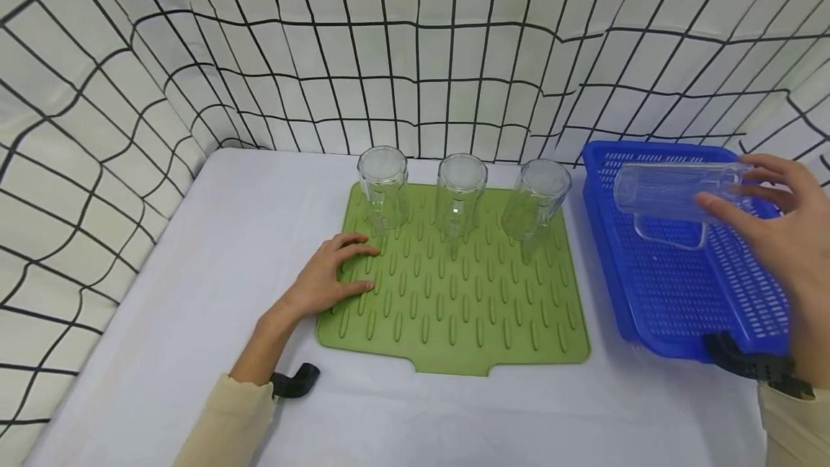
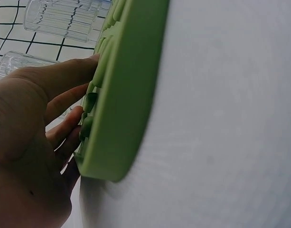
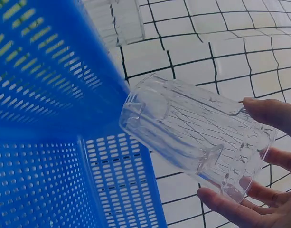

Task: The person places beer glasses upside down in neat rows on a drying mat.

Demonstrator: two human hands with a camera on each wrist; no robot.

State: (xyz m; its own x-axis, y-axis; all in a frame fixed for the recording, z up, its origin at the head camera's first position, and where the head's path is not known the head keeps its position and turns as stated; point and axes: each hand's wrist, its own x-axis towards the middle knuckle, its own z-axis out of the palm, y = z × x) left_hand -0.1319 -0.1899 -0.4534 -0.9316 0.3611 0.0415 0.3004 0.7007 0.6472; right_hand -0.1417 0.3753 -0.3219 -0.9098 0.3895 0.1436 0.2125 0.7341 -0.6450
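Note:
My right hand (image 1: 791, 215) holds a clear glass mug (image 1: 674, 189) on its side above the blue basket. Its fingers and thumb grip the mug at one end, and the handle hangs downward in the head view. In the right wrist view the thick base of this mug (image 3: 178, 133) points away from the fingers. My left hand (image 1: 324, 276) rests at the left edge of a green ridged mat (image 1: 454, 348), fingers loosely bent on its surface. Three similar mugs stand in a row along the mat's far side: left (image 1: 382, 186), middle (image 1: 460, 193) and right (image 1: 537, 199).
The blue plastic basket (image 1: 616, 287) with slotted walls stands to the right of the mat. A white cloth (image 1: 214, 236) covers the table. Behind and at the sides hangs a white curtain with a black grid (image 1: 434, 56).

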